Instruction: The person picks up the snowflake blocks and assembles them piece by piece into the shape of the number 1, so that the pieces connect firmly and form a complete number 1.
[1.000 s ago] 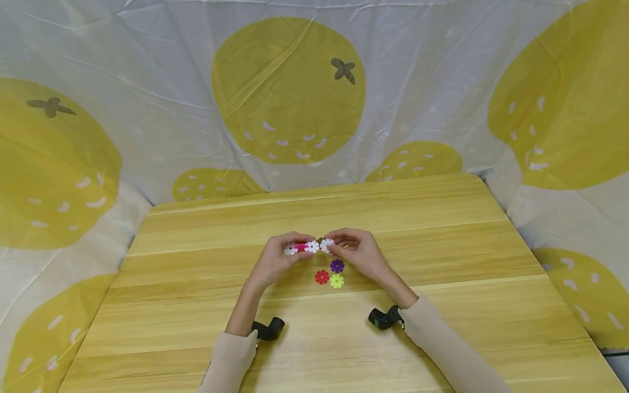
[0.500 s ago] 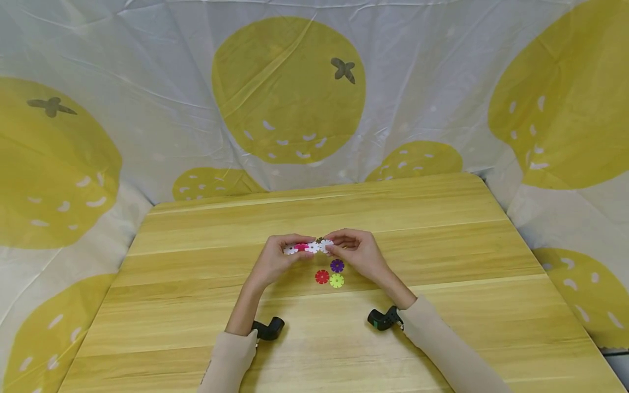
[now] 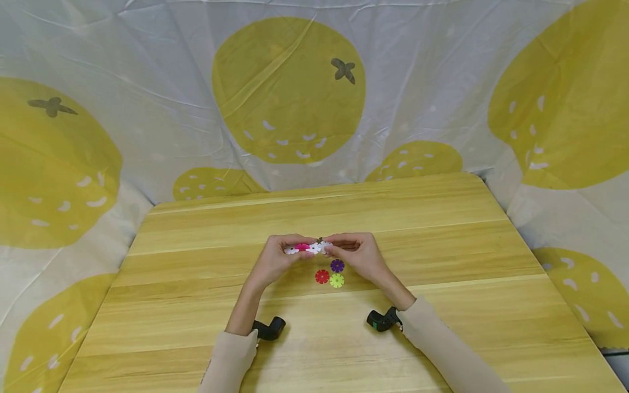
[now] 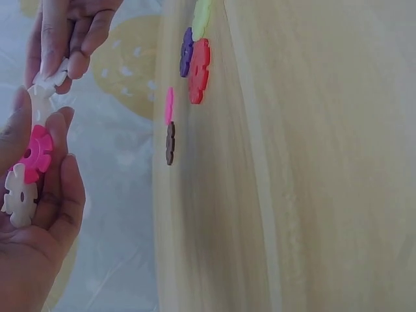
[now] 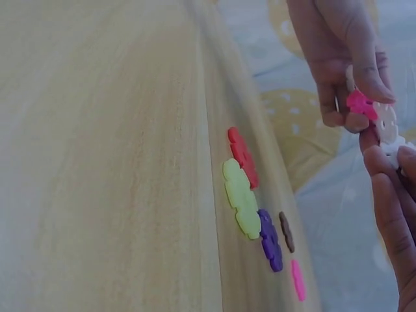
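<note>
My left hand holds a short row of interlocking plastic flower discs, with a pink disc between white ones. The white disc at the palm end shows clearly in the left wrist view. Opposite it, my right hand pinches another white disc between thumb and fingers. Its notched edge meets the row's nearest white disc, and fingers partly cover both. The row is raised above the table, the two hands almost fingertip to fingertip.
Red, purple and yellow-green discs lie grouped on the wooden table, just nearer than the hands. A brown disc and a pink loose disc lie beyond. A fruit-patterned cloth hangs behind.
The right hand's white disc has shifted slightly left, closing up against the row's end disc. The row has tipped, so its discs look flatter. The loose discs have stayed put.
</note>
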`<state>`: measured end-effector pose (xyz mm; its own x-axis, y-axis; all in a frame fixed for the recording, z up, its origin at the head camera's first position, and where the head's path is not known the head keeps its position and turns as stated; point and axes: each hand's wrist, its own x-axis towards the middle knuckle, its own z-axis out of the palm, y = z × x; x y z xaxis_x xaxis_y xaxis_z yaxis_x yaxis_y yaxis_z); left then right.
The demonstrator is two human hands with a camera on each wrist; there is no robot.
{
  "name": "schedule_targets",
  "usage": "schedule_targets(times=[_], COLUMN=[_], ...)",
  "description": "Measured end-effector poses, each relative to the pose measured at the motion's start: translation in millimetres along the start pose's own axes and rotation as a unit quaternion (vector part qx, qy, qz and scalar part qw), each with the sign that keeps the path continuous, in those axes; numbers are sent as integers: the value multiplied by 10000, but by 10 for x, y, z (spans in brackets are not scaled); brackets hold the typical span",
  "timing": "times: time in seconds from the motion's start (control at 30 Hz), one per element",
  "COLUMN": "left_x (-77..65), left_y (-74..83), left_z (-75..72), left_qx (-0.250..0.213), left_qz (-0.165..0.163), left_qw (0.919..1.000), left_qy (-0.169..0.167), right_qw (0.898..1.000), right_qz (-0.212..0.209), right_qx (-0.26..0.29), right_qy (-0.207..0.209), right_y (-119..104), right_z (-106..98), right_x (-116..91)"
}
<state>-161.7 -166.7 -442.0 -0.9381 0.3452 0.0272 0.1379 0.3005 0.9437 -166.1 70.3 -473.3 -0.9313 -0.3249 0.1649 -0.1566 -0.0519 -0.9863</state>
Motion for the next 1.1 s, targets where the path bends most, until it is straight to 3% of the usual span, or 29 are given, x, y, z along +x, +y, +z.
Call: schedule_targets(times=[0.5, 0.8, 1.1], left_x=[17, -14, -6], left_y=[-12, -23, 5], left_z=[45, -12, -38], left_qx=[-360, -304, -285], left_qz=[-27, -57, -27], left_qw=[9993, 9994, 9995], left_qy=[-75, -151, -163], right_qw=[9977, 9989, 9984], right_qz=[-611, -416, -562], right_qx=[269, 159, -18], right_qy=[-93, -123, -107], right_y=[0, -20, -19], right_z=[18, 57, 36], right_x=[-18, -17, -21])
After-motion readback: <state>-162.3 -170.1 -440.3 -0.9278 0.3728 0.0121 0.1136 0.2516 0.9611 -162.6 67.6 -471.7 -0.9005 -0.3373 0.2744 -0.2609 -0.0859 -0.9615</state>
